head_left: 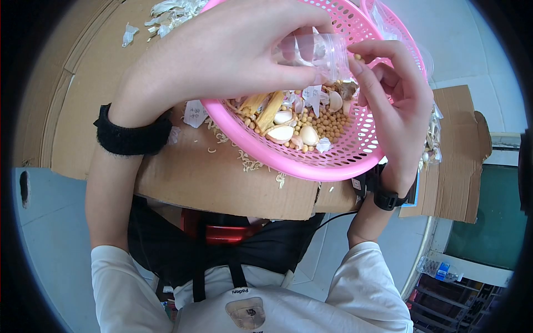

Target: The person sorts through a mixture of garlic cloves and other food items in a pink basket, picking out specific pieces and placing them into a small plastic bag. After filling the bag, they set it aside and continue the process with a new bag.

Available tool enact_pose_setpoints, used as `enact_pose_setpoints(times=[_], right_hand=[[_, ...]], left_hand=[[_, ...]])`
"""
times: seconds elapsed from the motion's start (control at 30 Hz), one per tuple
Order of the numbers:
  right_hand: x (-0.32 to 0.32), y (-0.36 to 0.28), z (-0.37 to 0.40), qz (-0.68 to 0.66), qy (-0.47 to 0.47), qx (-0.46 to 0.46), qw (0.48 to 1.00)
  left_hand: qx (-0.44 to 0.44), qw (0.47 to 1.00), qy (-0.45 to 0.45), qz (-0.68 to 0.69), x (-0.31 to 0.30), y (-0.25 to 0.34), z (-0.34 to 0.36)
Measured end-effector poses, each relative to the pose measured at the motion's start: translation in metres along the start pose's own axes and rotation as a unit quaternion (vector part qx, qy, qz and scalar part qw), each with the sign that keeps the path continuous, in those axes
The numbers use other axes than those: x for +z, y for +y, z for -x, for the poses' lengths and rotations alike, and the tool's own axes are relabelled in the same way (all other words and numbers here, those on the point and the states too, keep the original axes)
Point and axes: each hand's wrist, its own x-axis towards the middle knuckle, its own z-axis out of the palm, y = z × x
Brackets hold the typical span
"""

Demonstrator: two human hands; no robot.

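Note:
My left hand [250, 50] is closed around a small clear zip bag [335, 55], its mouth facing right. At that mouth, my right hand [397, 89] pinches a soybean [358, 57] between thumb and forefinger. Both hands are over a pink perforated basket [266, 158]. In it lie many loose soybeans [333, 125], several garlic cloves [280, 133], yellowish dried strips [270, 111] and small paper slips. My left hand hides part of the basket's far side.
A cardboard-covered table [183, 186] bears the basket, with pale curled scraps [250, 162] along its front. Crumpled wrappers [172, 14] lie at the back left. Filled clear bags [432, 136] sit right of the basket. A plastic bottle [441, 270] lies at the lower right.

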Motion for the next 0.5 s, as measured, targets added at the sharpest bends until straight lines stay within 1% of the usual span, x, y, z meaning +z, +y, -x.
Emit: enact_pose_setpoints(times=[0.03, 0.07, 0.13, 0.23, 0.33, 0.43, 0.5], right_hand=[[-0.0036, -0.0005, -0.0009, 0.043, -0.028, -0.037, 0.998], [-0.0058, -0.0007, -0.0013, 0.086, -0.056, -0.074, 0.992], [-0.0065, -0.0008, -0.0005, 0.095, -0.064, -0.078, 0.99], [-0.0065, -0.0003, -0.0003, 0.105, -0.075, -0.087, 0.988], [-0.0064, 0.0006, -0.0008, 0.113, -0.08, -0.092, 0.986], [-0.0064, 0.0008, -0.0007, 0.12, -0.082, -0.09, 0.985], [-0.007, 0.0004, -0.0005, 0.118, -0.083, -0.09, 0.985]], left_hand=[[0.018, 1.0, 0.005, 0.014, 0.0006, -0.001, 0.0], [0.018, 1.0, 0.005, 0.014, -0.001, 0.0003, 0.0006], [0.065, 0.998, 0.002, 0.016, -0.0066, 0.0061, 0.0013], [0.075, 0.996, 0.018, 0.05, 0.0013, -0.0033, 0.0008], [0.059, 0.998, 0.022, 0.014, 0.0012, 0.0003, -0.0006], [0.038, 0.999, 0.018, 0.023, 0.0006, 0.0023, 0.0002], [0.053, 0.999, 0.003, 0.012, 0.0001, -0.0034, -0.0029]])
